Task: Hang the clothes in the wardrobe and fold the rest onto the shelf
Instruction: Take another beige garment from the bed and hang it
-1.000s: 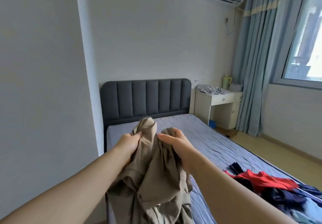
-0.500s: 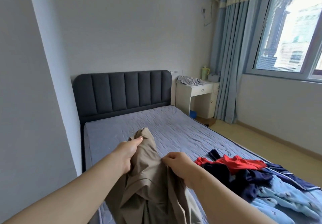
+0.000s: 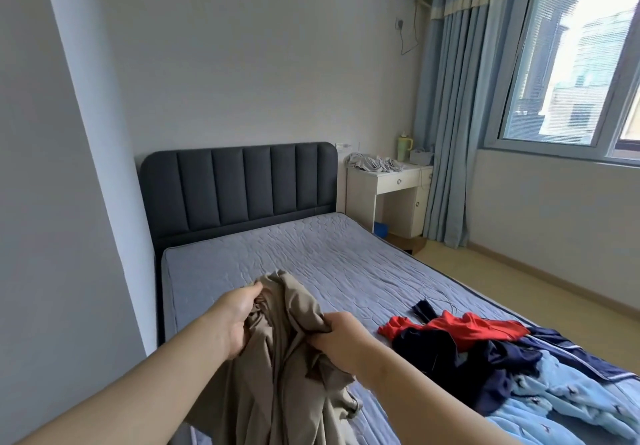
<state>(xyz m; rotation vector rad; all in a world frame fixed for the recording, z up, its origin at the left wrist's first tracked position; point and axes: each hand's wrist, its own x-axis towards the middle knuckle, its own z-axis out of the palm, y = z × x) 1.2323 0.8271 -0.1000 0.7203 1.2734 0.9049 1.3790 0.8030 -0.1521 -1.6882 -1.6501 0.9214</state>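
- Two hands hold one limp, crumpled beige garment (image 3: 291, 385) over the mattress's near edge: the left hand (image 3: 235, 320) is clenched on its top fold, the right hand (image 3: 341, 335) on a lower bunch.
- Soft pile of clothes (image 3: 450, 347), red, navy and pale blue, lies on the quilted grey mattress (image 3: 294, 254).
- Ribbed, padded dark headboard (image 3: 239, 185) stands behind.
- White bedside table (image 3: 391, 181) bears rumpled grey cloth (image 3: 374, 162).

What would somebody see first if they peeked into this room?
Two hands right in front, the left hand and right hand, both gripping a crumpled tan garment over the bed. Next, the bright red top on a pile of blue clothes at the bed's right side.
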